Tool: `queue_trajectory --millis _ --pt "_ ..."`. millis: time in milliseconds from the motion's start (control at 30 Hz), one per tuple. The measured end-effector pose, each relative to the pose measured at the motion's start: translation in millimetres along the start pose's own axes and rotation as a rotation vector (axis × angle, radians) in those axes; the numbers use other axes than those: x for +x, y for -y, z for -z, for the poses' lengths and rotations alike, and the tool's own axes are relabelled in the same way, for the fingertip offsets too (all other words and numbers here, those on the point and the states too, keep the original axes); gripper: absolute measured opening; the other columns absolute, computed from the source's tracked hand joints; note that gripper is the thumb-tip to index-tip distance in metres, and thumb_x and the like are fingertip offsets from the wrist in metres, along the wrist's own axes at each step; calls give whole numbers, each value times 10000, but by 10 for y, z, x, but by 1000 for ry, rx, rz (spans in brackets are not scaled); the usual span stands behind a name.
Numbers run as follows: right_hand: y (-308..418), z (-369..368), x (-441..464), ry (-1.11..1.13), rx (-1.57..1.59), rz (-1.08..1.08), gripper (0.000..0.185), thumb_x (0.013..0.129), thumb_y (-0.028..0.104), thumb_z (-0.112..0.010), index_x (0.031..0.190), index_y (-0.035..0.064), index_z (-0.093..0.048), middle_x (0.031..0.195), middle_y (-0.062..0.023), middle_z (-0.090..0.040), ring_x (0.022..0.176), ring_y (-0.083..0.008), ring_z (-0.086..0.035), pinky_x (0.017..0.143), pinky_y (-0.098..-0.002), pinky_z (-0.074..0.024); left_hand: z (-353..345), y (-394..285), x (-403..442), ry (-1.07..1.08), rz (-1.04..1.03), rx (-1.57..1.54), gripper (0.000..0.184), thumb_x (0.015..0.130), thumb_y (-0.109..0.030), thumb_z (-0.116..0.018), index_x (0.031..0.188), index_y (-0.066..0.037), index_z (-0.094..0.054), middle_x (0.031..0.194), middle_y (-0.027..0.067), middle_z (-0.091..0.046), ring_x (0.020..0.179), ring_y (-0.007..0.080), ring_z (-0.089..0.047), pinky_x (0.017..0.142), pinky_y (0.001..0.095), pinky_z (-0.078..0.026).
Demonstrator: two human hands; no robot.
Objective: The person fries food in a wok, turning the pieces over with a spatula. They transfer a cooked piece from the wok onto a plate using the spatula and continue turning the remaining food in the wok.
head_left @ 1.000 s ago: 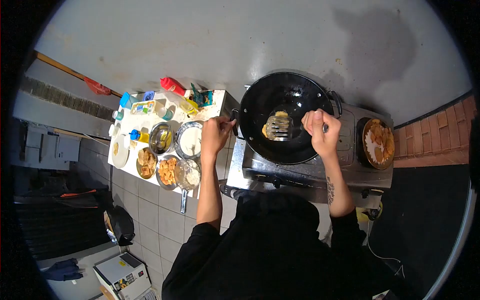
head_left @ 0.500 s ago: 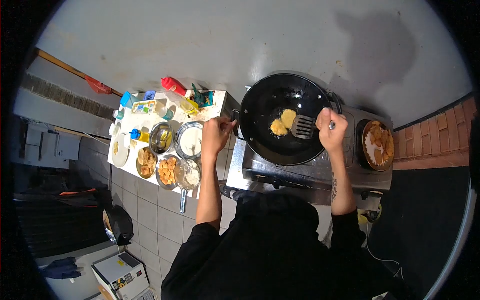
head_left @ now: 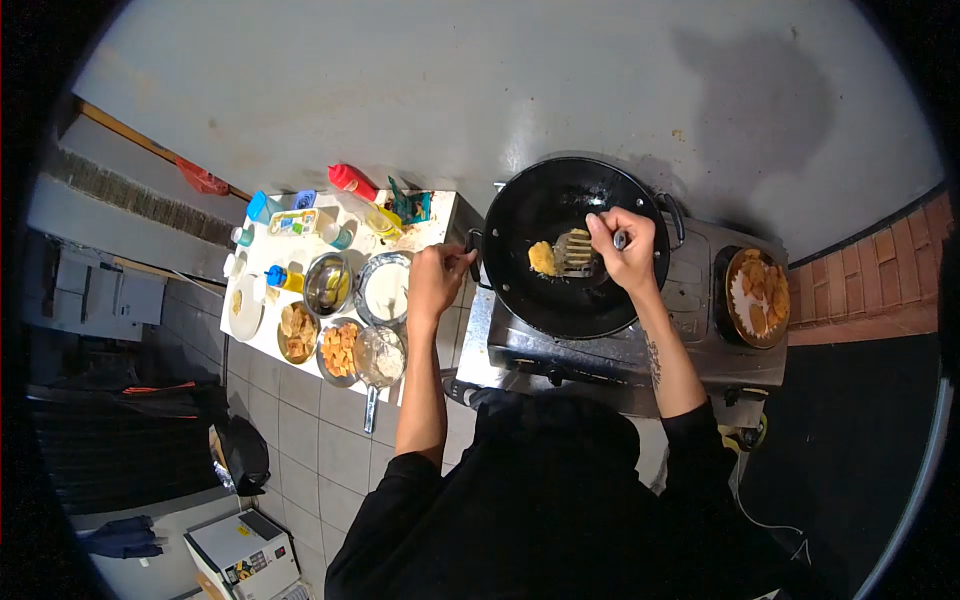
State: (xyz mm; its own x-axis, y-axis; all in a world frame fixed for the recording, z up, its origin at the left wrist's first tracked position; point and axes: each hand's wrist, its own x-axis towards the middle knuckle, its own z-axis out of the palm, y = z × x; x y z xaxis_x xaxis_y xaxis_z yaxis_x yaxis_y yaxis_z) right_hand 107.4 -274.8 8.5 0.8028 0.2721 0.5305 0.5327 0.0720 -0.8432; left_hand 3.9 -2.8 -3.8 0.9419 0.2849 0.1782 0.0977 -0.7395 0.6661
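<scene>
A black wok (head_left: 520, 300) sits on the stove. My left hand (head_left: 437, 280) is closed at the wok's left handle (head_left: 475, 245), thumb and fingers pinched on it. Over the wok, my right hand (head_left: 628, 252) grips a slotted spatula (head_left: 577, 254), whose handle end pokes out above the fist. The spatula's head lies low in the pan. Just left of it, touching or nearly so, is a golden battered piece (head_left: 542, 258). A second piece is mostly hidden by the spatula, and I cannot tell whether it is under or on it.
Right of the wok, a plate (head_left: 738, 310) of fried pieces rests on the stove (head_left: 690, 290). A white table (head_left: 262, 335) at left holds a bowl of white batter (head_left: 385, 290), a sieve (head_left: 380, 357), a bowl of orange chunks (head_left: 340, 350) and several bottles.
My right hand has moved left over the wok with the spatula, which now overlaps one battered piece. My left hand stays at the handle. The whole view has shifted slightly.
</scene>
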Motion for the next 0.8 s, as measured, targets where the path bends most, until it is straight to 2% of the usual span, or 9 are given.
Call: queue_trajectory --millis 33,167,233,300,333,400,433,500,800 --pt "-63 -18 -2 -66 140 -102 355 869 65 -672 573 31 -479 528 27 -459 498 -31 -355 466 -241 -257 0 6 -2 -2 -10 5 264 809 -213 -731 873 42 -704 662 189 -646 599 309 -640 583 372 -482" --pt "-65 -15 70 -154 168 -205 347 916 88 -632 599 26 -504 561 27 -501 519 -29 -387 485 -245 -301 14 -21 3 49 11 2 259 810 -211 -730 871 39 -704 655 183 -642 592 307 -636 576 372 -477" --pt "-148 35 93 -140 73 -164 354 951 115 -585 618 12 -518 551 -2 -503 525 -41 -421 500 -271 -339 11 -34 8 34 20 30 255 812 -209 -729 866 38 -704 645 179 -639 584 304 -632 569 370 -473" --pt "-149 69 113 -111 -199 -99 373 967 181 -558 656 -23 -529 544 -74 -501 493 -150 -478 530 -331 -383 16 -42 11 31 21 27 253 811 -207 -729 865 38 -703 648 181 -640 587 303 -635 571 369 -474" --pt "-110 88 119 -111 -199 -99 373 967 181 -558 656 -23 -529 544 -74 -501 493 -150 -478 530 -331 -383 20 -50 10 27 25 25 251 810 -205 -730 863 38 -703 651 183 -641 590 302 -638 572 367 -475" --pt "38 153 129 -107 -509 -138 408 963 249 -549 678 -43 -541 559 -167 -506 510 -328 -511 566 -405 -402 34 -83 2 29 25 13 250 811 -205 -730 862 38 -703 659 184 -645 598 302 -643 576 365 -478" --pt "120 181 140 -106 -508 -137 408 963 249 -549 678 -43 -541 559 -167 -506 510 -328 -511 566 -405 -402 41 -93 2 29 24 0 249 812 -205 -730 862 38 -704 666 185 -650 605 301 -648 580 363 -481" --pt "274 237 147 17 -568 -517 430 942 283 -568 668 -48 -551 583 -224 -524 567 -434 -512 580 -458 -396 28 -70 -8 13 24 -8 250 813 -206 -730 862 38 -703 674 184 -656 613 303 -652 587 361 -485" --pt "140 236 -31 -177 -583 -436 390 901 180 -538 588 -53 -543 532 -220 -524 518 -432 -531 546 -468 -395 9 6 -5 16 7 -4 253 812 -209 -732 864 36 -698 677 188 -652 621 312 -649 595 365 -483"
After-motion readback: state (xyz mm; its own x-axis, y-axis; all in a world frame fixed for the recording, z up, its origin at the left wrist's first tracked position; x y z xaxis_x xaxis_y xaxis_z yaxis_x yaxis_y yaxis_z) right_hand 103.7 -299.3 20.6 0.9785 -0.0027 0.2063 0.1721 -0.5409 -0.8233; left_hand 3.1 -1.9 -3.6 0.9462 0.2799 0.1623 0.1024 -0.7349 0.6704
